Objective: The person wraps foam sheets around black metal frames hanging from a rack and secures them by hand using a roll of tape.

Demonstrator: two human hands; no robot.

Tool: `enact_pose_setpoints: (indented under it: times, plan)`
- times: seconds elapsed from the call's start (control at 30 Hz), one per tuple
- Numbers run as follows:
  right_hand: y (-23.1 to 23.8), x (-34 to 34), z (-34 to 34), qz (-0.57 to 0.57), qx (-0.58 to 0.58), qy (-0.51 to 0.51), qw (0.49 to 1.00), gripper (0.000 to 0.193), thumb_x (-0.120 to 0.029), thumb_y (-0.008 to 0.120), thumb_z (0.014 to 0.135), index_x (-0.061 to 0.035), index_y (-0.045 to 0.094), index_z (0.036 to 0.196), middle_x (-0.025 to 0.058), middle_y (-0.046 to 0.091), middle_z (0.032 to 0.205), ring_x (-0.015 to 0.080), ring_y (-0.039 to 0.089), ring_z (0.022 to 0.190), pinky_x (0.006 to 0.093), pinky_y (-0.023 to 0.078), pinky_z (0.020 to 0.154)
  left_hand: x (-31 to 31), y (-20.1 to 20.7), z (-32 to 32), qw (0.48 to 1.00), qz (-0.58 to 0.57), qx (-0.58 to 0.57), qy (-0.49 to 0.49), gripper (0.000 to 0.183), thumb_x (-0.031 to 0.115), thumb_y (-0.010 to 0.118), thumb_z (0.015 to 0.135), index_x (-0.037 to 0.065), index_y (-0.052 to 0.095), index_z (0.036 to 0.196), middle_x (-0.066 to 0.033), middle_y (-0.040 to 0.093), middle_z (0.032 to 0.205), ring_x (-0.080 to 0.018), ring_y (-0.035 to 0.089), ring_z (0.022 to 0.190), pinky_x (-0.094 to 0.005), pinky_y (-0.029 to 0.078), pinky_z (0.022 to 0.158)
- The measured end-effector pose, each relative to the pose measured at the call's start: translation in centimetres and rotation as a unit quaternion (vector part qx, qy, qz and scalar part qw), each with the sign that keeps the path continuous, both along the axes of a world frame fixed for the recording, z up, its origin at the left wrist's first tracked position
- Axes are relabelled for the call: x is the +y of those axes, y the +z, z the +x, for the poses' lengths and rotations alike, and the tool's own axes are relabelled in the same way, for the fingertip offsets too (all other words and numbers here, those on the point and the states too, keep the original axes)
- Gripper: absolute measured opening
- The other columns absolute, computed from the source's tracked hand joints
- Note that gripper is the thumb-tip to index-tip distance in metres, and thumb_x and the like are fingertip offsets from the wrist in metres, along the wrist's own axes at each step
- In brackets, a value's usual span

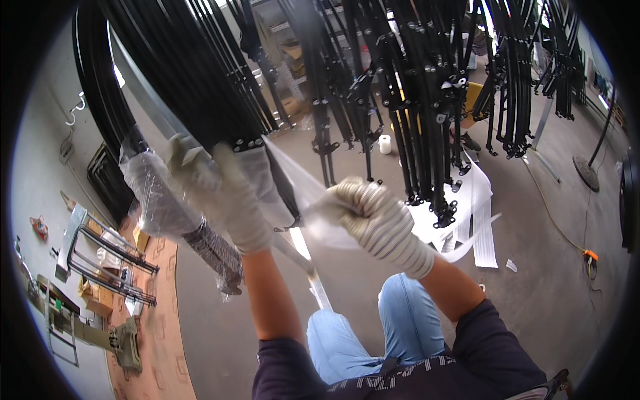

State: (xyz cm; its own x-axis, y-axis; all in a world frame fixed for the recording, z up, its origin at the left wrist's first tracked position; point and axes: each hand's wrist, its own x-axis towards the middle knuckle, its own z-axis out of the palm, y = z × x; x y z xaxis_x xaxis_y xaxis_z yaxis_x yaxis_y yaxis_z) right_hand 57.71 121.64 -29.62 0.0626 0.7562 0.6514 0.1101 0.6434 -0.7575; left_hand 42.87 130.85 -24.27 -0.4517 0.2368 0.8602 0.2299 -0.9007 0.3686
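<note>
My right hand point(377, 223), in a striped white work glove, is closed in front of my knees. From its fist a thin translucent white wrapping sheet point(297, 177) stretches up to the lower end of a hanging bundle of black metal bars point(193, 73). My left hand point(217, 190), gloved too, is raised at the left of that sheet, blurred by motion. Its fingers look stretched and apart, beside the bars' lower ends. Just left of it hangs another black bundle, its lower part covered in clear plastic film point(157, 187); whether the hand touches it I cannot tell.
Several black jointed metal frames point(427, 120) hang ahead and to the right. Below them, white sheets point(483, 213) lie on the grey floor, near a white roll point(385, 144). An orange socket point(590, 256) on a cable is at the right. A metal rack point(110, 260) stands at the left.
</note>
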Motion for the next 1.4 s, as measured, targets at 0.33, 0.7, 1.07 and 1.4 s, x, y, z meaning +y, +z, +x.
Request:
enact_pose_setpoints:
  times: [0.33,0.7,1.07,1.4]
  plan:
    - [-2.3,1.4,-2.2,0.033,-0.143,-0.085,0.986,0.019,-0.019,0.046,0.085,-0.0058,0.051,0.099,0.0108,0.057,0.073,0.0246,0.057,0.067,0.0315,0.043,0.059,6.7,4.9,7.1,0.786,-0.202,0.181,-0.555,0.039,0.017,0.063,0.075,0.0,0.049,0.106,-0.0154,0.058,0.093,-0.0221,0.061,0.082,-0.028,0.053,0.071]
    - [0.7,1.1,0.0,-0.11,-0.171,-0.018,0.979,0.027,-0.028,0.049,0.084,-0.0068,0.054,0.101,0.013,0.061,0.085,0.0266,0.059,0.078,0.0321,0.045,0.067,9.3,6.1,8.6,0.668,-0.346,0.352,-0.557,0.053,0.03,0.074,0.058,0.005,0.057,0.102,-0.0033,0.06,0.081,-0.0132,0.055,0.071,-0.0263,0.047,0.07]
    - [0.4,1.9,0.0,-0.169,-0.217,-0.037,0.961,0.044,-0.041,0.049,0.083,-0.0051,0.054,0.108,0.0152,0.061,0.089,0.0257,0.059,0.081,0.0287,0.045,0.072,8.4,6.3,6.9,0.644,-0.262,0.264,-0.669,0.039,0.013,0.062,0.07,-0.001,0.052,0.105,-0.0123,0.06,0.094,-0.0187,0.059,0.079,-0.0266,0.05,0.064]
    - [-0.3,1.2,0.6,-0.109,-0.136,-0.105,0.979,0.029,-0.028,0.054,0.082,-0.0079,0.057,0.103,0.0103,0.064,0.081,0.0122,0.061,0.064,0.0238,0.049,0.059,4.7,6.2,3.9,0.741,-0.228,0.261,-0.576,0.039,0.027,0.066,0.066,0.003,0.058,0.095,-0.0077,0.062,0.081,-0.0184,0.06,0.075,-0.0293,0.048,0.067]
